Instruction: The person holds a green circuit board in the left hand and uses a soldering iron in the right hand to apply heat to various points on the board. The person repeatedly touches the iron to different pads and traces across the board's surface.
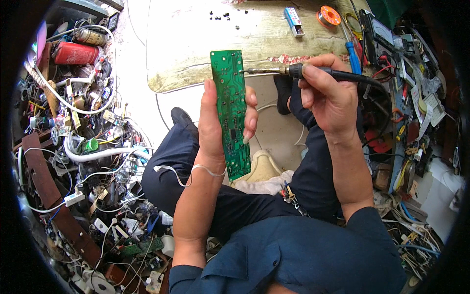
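A dark blue shirt [303, 250] lies nearest; mid-scene, the left hand [210, 127] grips 1 green circuit board [231, 110], the right hand [333, 98] 1 soldering iron [293, 71], tip at the board's far right edge.

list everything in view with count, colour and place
circuit board: one, green, centre
soldering iron: one, black-handled, tip at board edge
tabletop: one, wood-patterned, top
small parts: several, black, tabletop
small box: one, blue-white, tabletop
spool: one, orange, right of box
screwdriver: one, blue-handled, upper right
canister: one, red, upper left
clutter: uncountable, mixed colours, both sides
keys: uncounted, metallic, waist
shirt: one, dark blue, bottom
trousers: one pair, navy, middle
shoes: two, dark, middle
left hand: one, bare, holding board
right hand: one, bare, holding iron
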